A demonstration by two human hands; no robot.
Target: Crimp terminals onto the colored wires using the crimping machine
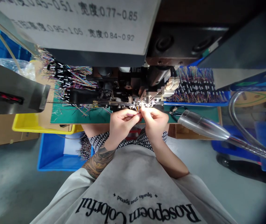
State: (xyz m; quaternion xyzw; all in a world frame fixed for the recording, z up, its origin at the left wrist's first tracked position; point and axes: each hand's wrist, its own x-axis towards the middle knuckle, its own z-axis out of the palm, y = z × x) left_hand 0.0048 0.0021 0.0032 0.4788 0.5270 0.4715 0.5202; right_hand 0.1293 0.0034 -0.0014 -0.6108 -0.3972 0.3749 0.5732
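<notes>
Both my hands meet at the front of a crimping machine (128, 83), close under its lit working point. My left hand (123, 123) is closed in a pinch on thin coloured wires (137, 108), which fan up between the hands. With thumb and forefinger together, my right hand (155, 121) holds the tip of a wire against the bright metal die area (144, 102). The wire end itself is too small to make out. A strip of terminals (121, 102) runs in from the left to the die.
Bundles of wires with black sleeves lie left (63, 74) and in a blue tray (198, 103) at right. A metal lamp head (200, 124) juts in beside my right hand. Yellow (41, 124) and blue bins (60, 163) stand lower left. Pliers (176, 114) lie on the green mat (86, 116).
</notes>
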